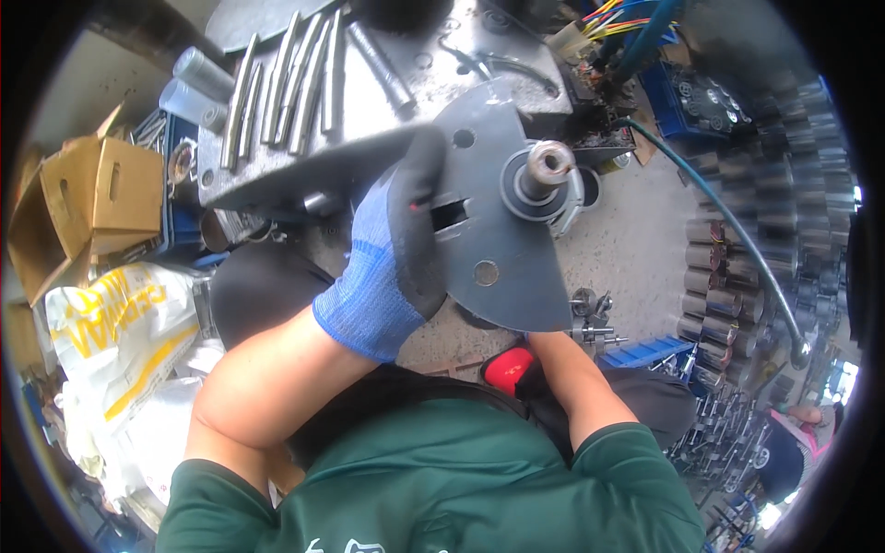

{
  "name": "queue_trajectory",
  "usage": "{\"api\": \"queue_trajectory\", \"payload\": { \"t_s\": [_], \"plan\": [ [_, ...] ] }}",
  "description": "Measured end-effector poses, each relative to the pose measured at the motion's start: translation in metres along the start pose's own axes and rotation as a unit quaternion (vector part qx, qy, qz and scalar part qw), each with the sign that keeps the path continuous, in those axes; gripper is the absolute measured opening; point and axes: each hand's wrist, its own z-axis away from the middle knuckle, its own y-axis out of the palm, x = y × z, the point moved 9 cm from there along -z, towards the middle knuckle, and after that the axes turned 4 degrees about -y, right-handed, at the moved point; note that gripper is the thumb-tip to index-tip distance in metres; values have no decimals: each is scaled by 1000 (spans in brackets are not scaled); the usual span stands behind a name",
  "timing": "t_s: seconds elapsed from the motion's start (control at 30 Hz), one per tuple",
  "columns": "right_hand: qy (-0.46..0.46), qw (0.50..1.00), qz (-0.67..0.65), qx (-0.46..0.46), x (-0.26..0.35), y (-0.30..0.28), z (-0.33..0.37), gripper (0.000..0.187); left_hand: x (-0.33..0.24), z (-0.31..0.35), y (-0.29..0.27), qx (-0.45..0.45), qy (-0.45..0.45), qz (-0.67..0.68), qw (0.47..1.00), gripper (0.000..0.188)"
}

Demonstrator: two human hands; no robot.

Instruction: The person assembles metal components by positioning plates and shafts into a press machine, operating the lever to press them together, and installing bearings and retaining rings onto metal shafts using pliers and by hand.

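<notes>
My left hand [403, 244], in a blue glove with a black coating, grips the left edge of a dark grey metal plate [512, 276]. The plate is rounded like part of a disc and has round holes and a slot beside my fingers. A stubby metal shaft [548, 164] with a hollow end sticks out through a ring-shaped collar on the plate's right side. My right forearm [572, 369] reaches up behind the plate's lower edge, and the plate hides that hand. Beyond the plate stands a metal workbench [286, 175].
Several steel rods [300, 83] lie on the bench, near pliers [479, 64]. Left are an opened cardboard box [97, 198] and a white-and-yellow sack [129, 332]. Stacked metal cylinders [724, 286], a hose [728, 212] and a blue tray [650, 350] are on the right.
</notes>
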Motion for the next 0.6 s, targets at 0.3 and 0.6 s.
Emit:
{"api": "queue_trajectory", "payload": {
  "t_s": [0.3, 0.6],
  "plan": [
    [45, 984, -164, -48, -10, 7, 34, 41, 9, -9, -3, 46, -1, 5, 999, 64],
    [148, 958, -243, -29, -31, -148, 103, 49, -4, -2, -2, 57, 3, 17, 998, 71]
  ]
}}
